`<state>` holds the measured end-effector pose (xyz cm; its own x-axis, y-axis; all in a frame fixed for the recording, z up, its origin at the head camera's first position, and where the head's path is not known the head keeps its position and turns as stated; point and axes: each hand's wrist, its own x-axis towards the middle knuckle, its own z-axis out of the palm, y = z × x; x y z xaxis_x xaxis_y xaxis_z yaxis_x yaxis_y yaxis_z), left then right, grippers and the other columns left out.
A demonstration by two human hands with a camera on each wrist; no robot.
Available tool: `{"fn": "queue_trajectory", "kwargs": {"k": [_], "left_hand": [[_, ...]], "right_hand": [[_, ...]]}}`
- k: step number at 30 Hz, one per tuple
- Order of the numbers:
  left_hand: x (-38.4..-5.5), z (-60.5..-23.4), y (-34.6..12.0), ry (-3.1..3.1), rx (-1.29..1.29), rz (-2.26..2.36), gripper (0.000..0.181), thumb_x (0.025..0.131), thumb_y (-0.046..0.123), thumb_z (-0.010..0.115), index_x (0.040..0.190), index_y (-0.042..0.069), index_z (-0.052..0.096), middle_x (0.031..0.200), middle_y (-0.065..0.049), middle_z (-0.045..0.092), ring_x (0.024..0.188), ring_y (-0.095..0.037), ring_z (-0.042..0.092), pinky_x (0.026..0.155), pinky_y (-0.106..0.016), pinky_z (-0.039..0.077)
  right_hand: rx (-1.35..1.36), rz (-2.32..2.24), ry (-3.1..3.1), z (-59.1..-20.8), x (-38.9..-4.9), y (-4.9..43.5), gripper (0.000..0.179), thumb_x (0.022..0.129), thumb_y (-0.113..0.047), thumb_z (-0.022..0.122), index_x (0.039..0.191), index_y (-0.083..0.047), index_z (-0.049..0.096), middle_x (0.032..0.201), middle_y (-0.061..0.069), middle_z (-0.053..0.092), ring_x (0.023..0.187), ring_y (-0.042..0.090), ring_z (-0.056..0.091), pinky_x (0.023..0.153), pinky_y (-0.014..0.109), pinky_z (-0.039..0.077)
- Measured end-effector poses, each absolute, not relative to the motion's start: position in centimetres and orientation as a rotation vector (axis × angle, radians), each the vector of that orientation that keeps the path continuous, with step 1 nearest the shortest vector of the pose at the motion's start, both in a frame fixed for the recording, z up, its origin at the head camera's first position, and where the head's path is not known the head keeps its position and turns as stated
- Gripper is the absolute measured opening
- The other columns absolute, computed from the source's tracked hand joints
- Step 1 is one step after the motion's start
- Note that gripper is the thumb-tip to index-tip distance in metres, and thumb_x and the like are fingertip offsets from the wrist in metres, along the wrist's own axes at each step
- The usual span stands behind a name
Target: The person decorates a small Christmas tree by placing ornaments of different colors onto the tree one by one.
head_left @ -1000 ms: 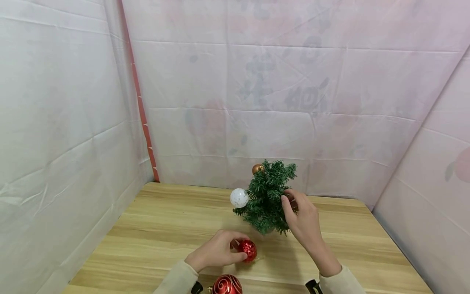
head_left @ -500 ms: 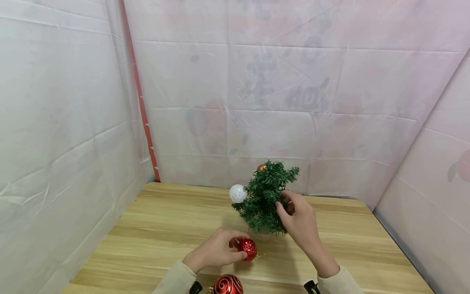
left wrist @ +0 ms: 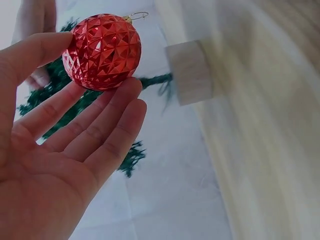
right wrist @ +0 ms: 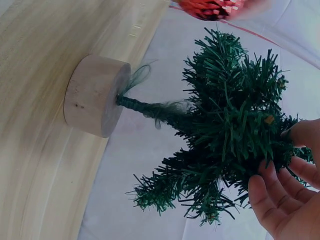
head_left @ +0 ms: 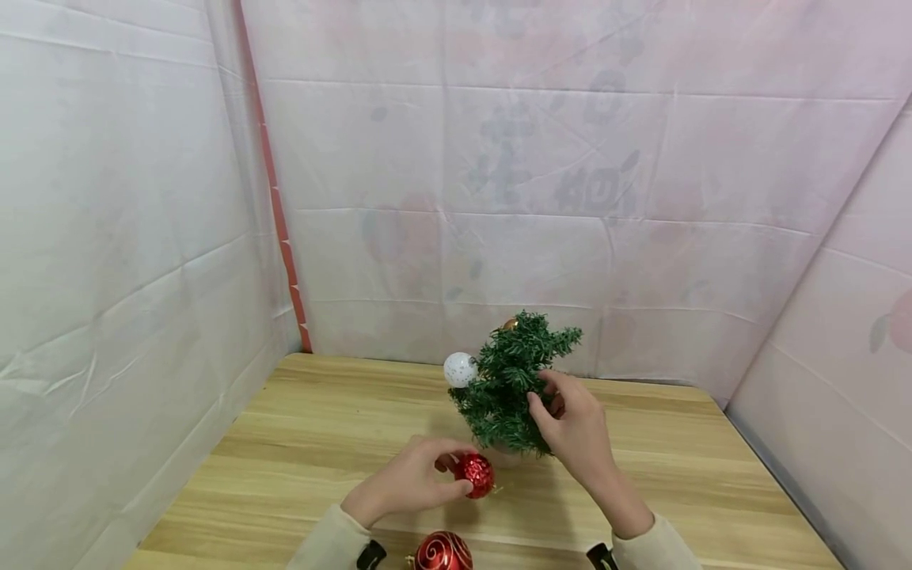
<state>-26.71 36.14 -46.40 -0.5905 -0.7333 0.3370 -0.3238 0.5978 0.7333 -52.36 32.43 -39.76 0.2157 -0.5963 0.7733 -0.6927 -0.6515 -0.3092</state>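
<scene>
My left hand (head_left: 409, 480) pinches a red faceted Christmas ball (left wrist: 102, 51) between thumb and fingers. A small gold cap and hanging loop show on the ball in the left wrist view. Just behind it stands a small artificial Christmas tree (head_left: 509, 388) on a round wooden base (right wrist: 97, 96). On the tree's right side, my right hand (head_left: 575, 423) grips the green branches, thumb on one side and fingers on the other. A white speckled ball (head_left: 460, 370) hangs at the tree's left, and a gold-brown ball (head_left: 510, 324) is partly hidden behind the top.
A second red ball (head_left: 442, 552) with gold swirls lies at the near edge of view, cut off by the frame. The wood-grain table (head_left: 321, 443) is enclosed by pale cloth walls (head_left: 527, 261) at the back and both sides.
The tree has turned in my right hand, carrying the white ball slightly up and left and the gold-brown one behind the top. My left hand has raised the red ball a little off the table.
</scene>
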Motion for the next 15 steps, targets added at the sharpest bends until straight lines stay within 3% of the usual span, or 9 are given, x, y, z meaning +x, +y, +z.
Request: {"fn": "queue_trajectory", "kwargs": {"k": [6, 15], "left_hand": [[-26.7, -44.9, 36.8, -2.117, 0.858, -0.826, 0.045, 0.09, 0.023, 0.073, 0.131, 0.008, 0.063, 0.115, 0.002, 0.07, 0.091, -0.003, 0.066, 0.084, -0.027, 0.057], [-27.5, -43.3, 37.7, -2.003, 0.856, -0.818, 0.045, 0.09, 0.03, 0.074, 0.131, 0.013, 0.064, 0.116, 0.002, 0.07, 0.091, -0.006, 0.068, 0.085, -0.032, 0.058]], "right_hand": [[2.411, 1.43, -1.219, -39.6, -52.7, 32.2, 0.034, 0.081, -0.004, 0.08, 0.113, -0.002, 0.069, 0.082, 0.002, 0.061, 0.059, 0.004, 0.051, 0.051, 0.021, 0.045], [2.475, 1.443, -1.14, -39.5, -53.5, 31.8, 0.035, 0.08, -0.004, 0.08, 0.113, -0.001, 0.069, 0.084, 0.003, 0.061, 0.06, 0.005, 0.053, 0.052, 0.021, 0.047]]}}
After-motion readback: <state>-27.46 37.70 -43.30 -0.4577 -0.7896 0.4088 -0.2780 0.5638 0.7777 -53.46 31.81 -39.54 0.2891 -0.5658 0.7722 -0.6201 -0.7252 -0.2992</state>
